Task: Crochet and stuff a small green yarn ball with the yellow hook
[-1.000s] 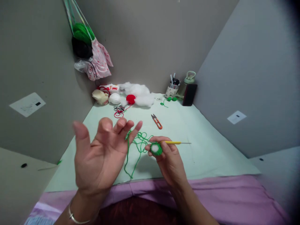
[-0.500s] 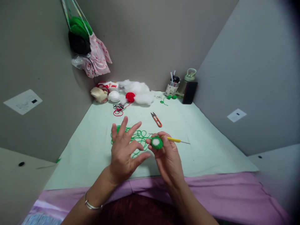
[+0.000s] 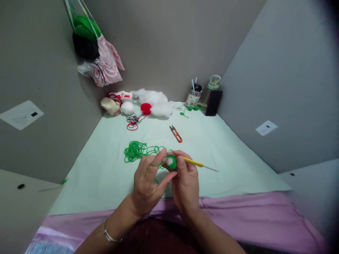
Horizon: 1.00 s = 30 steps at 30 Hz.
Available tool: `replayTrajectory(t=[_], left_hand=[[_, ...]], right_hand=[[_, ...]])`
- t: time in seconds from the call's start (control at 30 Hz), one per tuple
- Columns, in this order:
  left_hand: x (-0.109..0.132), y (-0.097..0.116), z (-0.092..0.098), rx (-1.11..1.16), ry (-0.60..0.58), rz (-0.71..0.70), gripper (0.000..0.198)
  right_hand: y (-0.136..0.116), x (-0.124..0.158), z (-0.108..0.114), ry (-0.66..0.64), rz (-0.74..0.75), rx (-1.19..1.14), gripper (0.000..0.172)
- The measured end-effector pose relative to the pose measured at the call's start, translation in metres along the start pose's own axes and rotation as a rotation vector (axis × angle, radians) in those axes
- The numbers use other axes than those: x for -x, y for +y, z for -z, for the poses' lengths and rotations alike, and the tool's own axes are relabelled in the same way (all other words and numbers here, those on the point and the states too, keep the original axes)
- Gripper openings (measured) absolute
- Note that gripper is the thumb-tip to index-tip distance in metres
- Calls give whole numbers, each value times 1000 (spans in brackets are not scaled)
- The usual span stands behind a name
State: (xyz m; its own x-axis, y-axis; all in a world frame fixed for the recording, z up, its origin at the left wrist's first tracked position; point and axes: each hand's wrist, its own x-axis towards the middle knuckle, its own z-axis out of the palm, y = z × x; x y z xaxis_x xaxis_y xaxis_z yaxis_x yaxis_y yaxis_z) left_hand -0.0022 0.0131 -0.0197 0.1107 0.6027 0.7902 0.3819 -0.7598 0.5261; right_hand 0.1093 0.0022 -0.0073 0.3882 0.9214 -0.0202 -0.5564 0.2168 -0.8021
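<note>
A small round green crocheted piece [image 3: 173, 163] with white stuffing [image 3: 169, 161] showing in its opening sits between both hands. My right hand [image 3: 186, 181] is closed around the piece and also grips a crochet hook [image 3: 193, 162] by its yellow handle. The thin metal end of the hook points right. My left hand [image 3: 148, 180] meets the piece from the left, its thumb at the lower edge and fingers behind, partly hidden. Green yarn [image 3: 156, 164] runs over the left index finger to the piece. Beyond that hand, a loose heap of green yarn [image 3: 135, 151] lies on the table.
Orange-handled thread snips [image 3: 176, 134] lie ahead of the hands. Farther back are white fibre stuffing [image 3: 160, 110], a red ball [image 3: 146, 108], a white ball [image 3: 127, 108] and tangled yarn [image 3: 133, 123]. A pen cup [image 3: 193, 99], bottle [image 3: 212, 86] and phone [image 3: 214, 103] stand at the back right.
My left hand has gone from spread fingers to closing in on the crocheted piece, with yarn over its index finger. The right hand has shifted slightly left with piece and hook.
</note>
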Motion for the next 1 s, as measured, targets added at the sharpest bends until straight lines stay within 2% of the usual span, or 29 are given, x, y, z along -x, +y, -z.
replayTrajectory(t=[0.1, 0.2, 0.3, 0.4, 0.53, 0.77, 1.0], left_hand=[[-3, -2, -5, 4, 1, -5, 89], [-3, -5, -5, 41, 9, 47, 86], [-2, -2, -2, 169, -16, 248, 81], [-2, 4, 2, 401, -74, 464, 75], [-8, 11, 6, 656, -91, 624, 74], [-7, 5, 8, 842, -133, 628, 71], [-8, 6, 9, 949, -177, 661, 67]], right_hand=[[5, 2, 2, 26, 97, 109, 23], [4, 1, 5, -11, 195, 209, 16], [-2, -3, 8, -71, 282, 292, 12], [-10, -6, 13, -141, 421, 357, 13], [-19, -6, 18, -239, 534, 430, 18], [-27, -5, 23, -323, 618, 506, 29], [-19, 1, 23, -244, 695, 439, 31]])
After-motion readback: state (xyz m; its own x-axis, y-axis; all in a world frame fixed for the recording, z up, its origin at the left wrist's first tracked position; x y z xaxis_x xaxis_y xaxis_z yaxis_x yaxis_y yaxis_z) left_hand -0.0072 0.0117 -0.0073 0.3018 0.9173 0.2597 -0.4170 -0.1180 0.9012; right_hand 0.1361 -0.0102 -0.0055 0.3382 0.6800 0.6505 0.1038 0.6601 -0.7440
